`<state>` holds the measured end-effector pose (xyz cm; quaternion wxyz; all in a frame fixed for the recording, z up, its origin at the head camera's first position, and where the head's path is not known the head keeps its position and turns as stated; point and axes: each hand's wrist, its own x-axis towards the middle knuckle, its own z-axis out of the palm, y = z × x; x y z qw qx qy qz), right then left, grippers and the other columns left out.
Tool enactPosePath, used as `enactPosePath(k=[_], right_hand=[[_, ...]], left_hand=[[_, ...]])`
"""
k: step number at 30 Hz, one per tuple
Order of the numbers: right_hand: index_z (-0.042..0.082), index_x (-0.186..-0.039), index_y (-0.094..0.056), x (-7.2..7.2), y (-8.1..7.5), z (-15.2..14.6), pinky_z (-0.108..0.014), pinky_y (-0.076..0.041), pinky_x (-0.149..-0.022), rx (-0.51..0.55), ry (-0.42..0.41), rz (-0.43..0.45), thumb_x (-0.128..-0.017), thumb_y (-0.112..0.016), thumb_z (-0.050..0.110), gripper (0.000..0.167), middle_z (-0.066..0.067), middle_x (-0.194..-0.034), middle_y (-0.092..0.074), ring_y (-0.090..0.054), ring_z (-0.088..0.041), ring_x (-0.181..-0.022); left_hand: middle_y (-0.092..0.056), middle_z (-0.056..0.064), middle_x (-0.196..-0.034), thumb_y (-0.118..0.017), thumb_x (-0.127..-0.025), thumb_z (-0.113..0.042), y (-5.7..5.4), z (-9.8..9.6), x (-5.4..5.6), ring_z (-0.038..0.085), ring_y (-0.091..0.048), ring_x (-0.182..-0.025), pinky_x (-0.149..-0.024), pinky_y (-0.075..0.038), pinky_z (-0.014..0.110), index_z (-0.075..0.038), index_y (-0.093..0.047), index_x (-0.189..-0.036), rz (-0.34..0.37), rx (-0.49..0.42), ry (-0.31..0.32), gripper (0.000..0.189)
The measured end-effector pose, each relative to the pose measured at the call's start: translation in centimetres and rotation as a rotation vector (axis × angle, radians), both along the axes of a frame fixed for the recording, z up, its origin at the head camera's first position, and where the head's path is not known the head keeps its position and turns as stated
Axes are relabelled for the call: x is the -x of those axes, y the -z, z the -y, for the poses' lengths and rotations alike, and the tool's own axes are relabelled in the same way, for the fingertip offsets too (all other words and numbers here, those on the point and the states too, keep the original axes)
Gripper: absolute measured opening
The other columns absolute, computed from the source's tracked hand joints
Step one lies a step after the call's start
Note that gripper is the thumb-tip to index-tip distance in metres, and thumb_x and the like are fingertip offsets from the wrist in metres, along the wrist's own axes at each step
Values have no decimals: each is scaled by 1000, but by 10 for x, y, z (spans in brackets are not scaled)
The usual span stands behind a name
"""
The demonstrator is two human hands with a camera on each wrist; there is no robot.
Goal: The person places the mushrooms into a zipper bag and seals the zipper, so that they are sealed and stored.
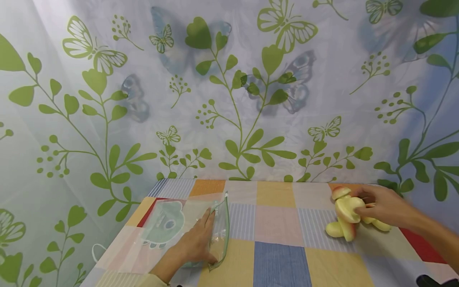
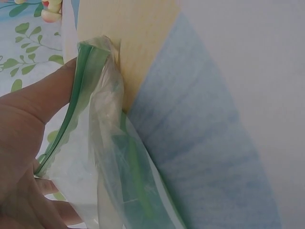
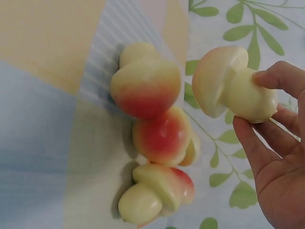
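My right hand point(image 1: 389, 205) pinches the stem of a pale yellow toy mushroom point(image 3: 252, 98) between thumb and fingertips, raised above the table at the right. Several more toy mushrooms point(image 3: 147, 86), yellow with red blushes on their caps, lie close together under it. On the left of the table is a clear zip bag point(image 1: 163, 225) with a green seal and a pale green cartoon print. My left hand point(image 1: 195, 241) spans the bag's mouth, thumb at its near end and fingers at the far end, so the mouth bows apart.
A patchwork-patterned cloth point(image 1: 279, 263) covers the table. Behind it hangs a curtain point(image 1: 229, 119) with green leaves and butterflies. A white cord loop point(image 1: 95, 252) shows at the left edge, and a black object point(image 1: 426, 280) at the bottom right.
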<state>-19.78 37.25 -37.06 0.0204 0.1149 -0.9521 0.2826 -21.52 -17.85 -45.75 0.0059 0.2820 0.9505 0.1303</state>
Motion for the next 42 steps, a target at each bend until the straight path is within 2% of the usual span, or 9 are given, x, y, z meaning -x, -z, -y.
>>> enactPosePath(k=[3,5,8,11,17,24,30,36,42], right_hand=[[1,-128,-62,3,5,8,-30,-54,-68,46,-50,-16,-86,-81,15,48,-11,-116,-68,-69,-19,-99],[2,-125,-64,4,9,13,-29,-54,-68,81,-88,-30,-87,-82,15,43,-8,-114,-67,-68,-11,-96],[3,-114,-68,7,16,22,-29,-55,-73,146,-150,-60,-88,-82,13,31,-7,-112,-68,-68,-9,-98],[7,-104,-68,9,22,31,-25,-54,-76,171,-162,-69,-88,-83,14,22,-5,-110,-68,-67,-5,-98],[5,-99,-66,17,28,50,-24,-56,-80,216,-193,-54,-87,-85,15,25,-4,-105,-66,-70,-11,-97],[7,-104,-66,27,32,77,-28,-57,-83,256,-250,-8,-90,-82,21,26,-4,-105,-68,-71,-19,-101],[7,-105,-67,35,38,102,-30,-58,-84,303,-290,-21,-89,-84,20,27,-2,-105,-68,-70,-23,-102],[8,-107,-68,41,45,122,-28,-58,-81,318,-290,-31,-88,-85,24,30,-1,-107,-70,-71,-27,-103],[6,-106,-68,48,48,138,-28,-58,-81,343,-305,-35,-89,-84,21,28,-4,-106,-70,-71,-29,-104]], left_hand=[[-14,31,-166,-102,-57,-45,0,1,-1,49,-37,-143,-99,-49,59,7,-17,-161,10,0,2,143],[-14,31,-166,-102,-57,-44,-1,1,-1,49,-37,-143,-99,-49,59,6,-17,-161,15,1,2,143],[-14,30,-166,-101,-57,-44,-1,1,0,49,-38,-142,-98,-50,59,5,-16,-161,18,7,2,143],[-13,28,-167,-101,-58,-45,-1,0,1,49,-39,-142,-97,-50,60,4,-16,-162,22,11,5,143],[-13,27,-168,-101,-57,-46,-1,-2,3,51,-39,-141,-93,-52,60,3,-16,-162,17,30,8,144],[-13,26,-168,-101,-58,-48,-1,-4,5,51,-39,-140,-93,-52,60,3,-16,-162,29,46,7,143],[-14,25,-168,-101,-57,-47,-2,-3,8,53,-41,-138,-92,-52,62,2,-18,-162,31,56,-2,143],[-13,23,-169,-102,-55,-46,-4,-5,6,55,-39,-138,-91,-51,65,1,-18,-162,55,46,-3,144],[-14,23,-169,-101,-56,-48,-2,-6,6,54,-41,-138,-89,-53,63,1,-18,-162,39,65,0,144]])
